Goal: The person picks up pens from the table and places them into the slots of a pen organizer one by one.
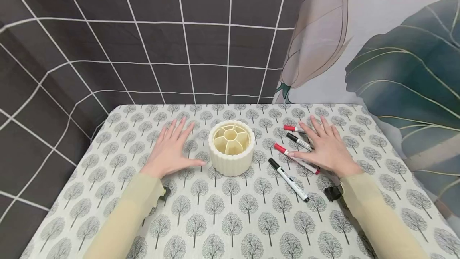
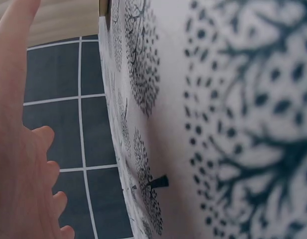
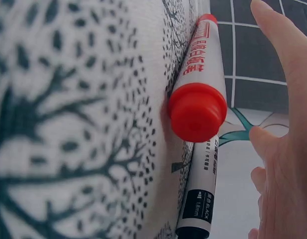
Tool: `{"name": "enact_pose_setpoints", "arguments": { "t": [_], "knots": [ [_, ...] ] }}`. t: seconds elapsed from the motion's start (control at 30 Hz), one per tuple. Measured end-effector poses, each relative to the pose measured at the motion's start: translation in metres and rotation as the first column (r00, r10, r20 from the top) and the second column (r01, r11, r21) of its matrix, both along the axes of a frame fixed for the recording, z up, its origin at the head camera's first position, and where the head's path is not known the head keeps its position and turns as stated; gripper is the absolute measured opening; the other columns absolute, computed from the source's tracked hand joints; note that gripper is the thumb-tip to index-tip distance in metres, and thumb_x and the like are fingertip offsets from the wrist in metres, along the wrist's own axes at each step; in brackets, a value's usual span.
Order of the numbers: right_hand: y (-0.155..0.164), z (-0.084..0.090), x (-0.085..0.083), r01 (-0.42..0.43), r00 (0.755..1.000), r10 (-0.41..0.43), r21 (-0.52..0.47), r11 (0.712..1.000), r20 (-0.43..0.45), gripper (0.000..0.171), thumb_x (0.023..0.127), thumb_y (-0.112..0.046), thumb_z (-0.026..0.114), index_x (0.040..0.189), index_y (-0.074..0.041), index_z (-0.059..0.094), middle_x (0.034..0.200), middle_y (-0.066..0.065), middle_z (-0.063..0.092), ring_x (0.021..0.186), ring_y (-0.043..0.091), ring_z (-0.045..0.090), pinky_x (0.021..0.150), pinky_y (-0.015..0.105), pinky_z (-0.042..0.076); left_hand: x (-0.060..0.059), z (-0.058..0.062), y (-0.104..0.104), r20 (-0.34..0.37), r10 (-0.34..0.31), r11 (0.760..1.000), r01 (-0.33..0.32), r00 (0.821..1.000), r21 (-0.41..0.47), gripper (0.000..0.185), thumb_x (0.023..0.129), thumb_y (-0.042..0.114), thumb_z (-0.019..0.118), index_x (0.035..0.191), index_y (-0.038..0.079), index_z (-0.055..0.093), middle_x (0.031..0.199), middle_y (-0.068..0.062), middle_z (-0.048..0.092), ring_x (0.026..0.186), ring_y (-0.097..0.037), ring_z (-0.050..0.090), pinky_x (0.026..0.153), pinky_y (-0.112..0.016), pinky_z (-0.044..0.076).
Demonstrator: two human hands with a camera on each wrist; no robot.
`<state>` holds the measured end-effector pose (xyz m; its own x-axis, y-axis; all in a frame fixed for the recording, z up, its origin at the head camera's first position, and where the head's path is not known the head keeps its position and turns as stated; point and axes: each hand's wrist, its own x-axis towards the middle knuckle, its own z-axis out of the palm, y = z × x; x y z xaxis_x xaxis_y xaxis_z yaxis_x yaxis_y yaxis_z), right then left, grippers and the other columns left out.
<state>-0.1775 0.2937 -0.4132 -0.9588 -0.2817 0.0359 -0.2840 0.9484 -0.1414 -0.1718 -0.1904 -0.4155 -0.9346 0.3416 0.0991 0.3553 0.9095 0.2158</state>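
A cream, ribbed round pen holder (image 1: pixel 231 163) with divided compartments stands upright on the cloth. To its left, my left hand (image 1: pixel 169 151) lies with fingers spread and thumb stretched toward the holder; in the left wrist view this hand (image 2: pixel 19 164) holds nothing. My right hand (image 1: pixel 327 147) is spread over the markers on the right, holding none of them. Under or beside it are two red-capped markers, the far one (image 1: pixel 289 128) and the near one (image 1: pixel 300 161), and a black-capped marker (image 1: pixel 302 142). Nearest me lies another black-capped whiteboard marker (image 1: pixel 289 180).
A tree-patterned cloth (image 1: pixel 230 211) covers the table. Behind it hangs a dark cloth with a white grid (image 1: pixel 205 43), and a leaf-and-flower curtain (image 1: pixel 406 71) is at the right. A small black device (image 1: pixel 333 192) sits by the right wrist.
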Motion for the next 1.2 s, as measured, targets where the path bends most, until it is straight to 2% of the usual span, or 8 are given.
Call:
{"name": "enact_pose_setpoints", "arguments": {
  "t": [0.23, 0.37, 0.6, 0.67, 0.8, 0.93, 1.07, 1.2],
  "knots": [
    [0.004, 0.007, 0.001, -0.007, 1.000, 0.007, -0.002, 1.000, -0.007, 0.107, 0.086, -0.079, 0.055, 0.165, -0.020, 0.015, 0.168, 0.010, -0.010, 0.150, 0.035, -0.018, 0.119, 0.060, -0.009, -0.003, 0.000, 0.000, -0.001, 0.006, 1.000, -0.006, 1.000, -0.001, 0.133, 0.063, 0.096, 0.058, 0.165, 0.029, 0.005, 0.168, 0.001, -0.012, 0.152, -0.028, -0.013, 0.122, -0.055, -0.003],
    [0.007, 0.014, 0.002, -0.007, 0.999, 0.006, -0.004, 1.000, -0.034, 0.108, 0.086, -0.078, 0.058, 0.165, -0.019, 0.013, 0.168, 0.012, -0.008, 0.150, 0.035, -0.017, 0.119, 0.061, -0.007, -0.002, 0.003, -0.001, 0.004, 0.026, 1.000, -0.026, 1.000, -0.014, 0.132, 0.064, 0.095, 0.058, 0.164, 0.031, 0.001, 0.168, 0.001, -0.014, 0.152, -0.026, -0.014, 0.122, -0.055, -0.003],
    [0.013, 0.029, 0.007, -0.001, 0.999, -0.002, -0.051, 0.999, -0.050, 0.106, 0.086, -0.075, 0.062, 0.165, -0.019, 0.018, 0.169, 0.009, -0.006, 0.151, 0.032, -0.016, 0.119, 0.058, -0.009, 0.000, 0.012, -0.006, -0.023, 0.012, 0.999, -0.013, 1.000, -0.036, 0.128, 0.071, 0.092, 0.058, 0.165, 0.025, 0.004, 0.168, -0.002, -0.012, 0.153, -0.028, -0.008, 0.122, -0.048, -0.010],
    [0.016, 0.033, 0.008, -0.004, 0.998, 0.000, -0.076, 0.997, -0.059, 0.104, 0.087, -0.071, 0.064, 0.164, -0.016, 0.020, 0.169, 0.011, -0.003, 0.152, 0.035, -0.012, 0.120, 0.060, -0.006, 0.001, 0.016, -0.007, -0.041, 0.006, 0.999, -0.007, 0.999, -0.037, 0.128, 0.070, 0.093, 0.056, 0.165, 0.024, 0.004, 0.168, -0.003, -0.010, 0.153, -0.026, -0.009, 0.122, -0.047, -0.009],
    [0.025, 0.038, 0.005, -0.020, 0.997, 0.008, -0.154, 0.988, -0.078, 0.098, 0.087, -0.056, 0.074, 0.159, -0.005, 0.032, 0.166, 0.023, 0.011, 0.150, 0.046, 0.004, 0.116, 0.070, 0.010, 0.005, 0.021, -0.005, -0.060, -0.002, 1.000, 0.002, 0.998, -0.006, 0.131, 0.068, 0.094, 0.056, 0.165, 0.021, 0.006, 0.169, -0.003, -0.006, 0.153, -0.023, -0.007, 0.124, -0.046, -0.004],
    [0.035, 0.038, 0.000, -0.022, 0.997, 0.005, -0.229, 0.973, -0.073, 0.087, 0.087, -0.040, 0.081, 0.151, 0.005, 0.042, 0.160, 0.030, 0.026, 0.147, 0.051, 0.019, 0.110, 0.075, 0.022, 0.009, 0.026, 0.003, -0.051, -0.023, 0.997, 0.027, 0.998, 0.070, 0.136, 0.067, 0.088, 0.068, 0.165, 0.015, 0.009, 0.169, -0.004, -0.002, 0.154, -0.023, -0.002, 0.124, -0.047, 0.001],
    [0.041, 0.037, -0.006, -0.011, 0.997, -0.009, -0.266, 0.964, -0.072, 0.072, 0.089, -0.031, 0.080, 0.143, 0.006, 0.050, 0.151, 0.031, 0.040, 0.139, 0.054, 0.033, 0.107, 0.074, 0.029, 0.014, 0.030, 0.014, -0.020, -0.022, 0.987, 0.025, 1.000, 0.156, 0.139, 0.063, 0.082, 0.076, 0.165, 0.015, 0.009, 0.169, -0.002, 0.000, 0.154, -0.023, 0.001, 0.124, -0.047, 0.004],
    [0.044, 0.036, -0.014, 0.033, 0.999, -0.040, -0.300, 0.953, -0.016, 0.059, 0.091, -0.024, 0.079, 0.139, 0.003, 0.056, 0.144, 0.031, 0.049, 0.129, 0.054, 0.045, 0.105, 0.071, 0.033, 0.017, 0.032, 0.027, 0.012, -0.037, 0.965, 0.033, 0.999, 0.258, 0.141, 0.060, 0.082, 0.078, 0.165, 0.017, 0.010, 0.169, 0.001, 0.004, 0.154, -0.025, 0.006, 0.122, -0.055, 0.012]
  ]
}}
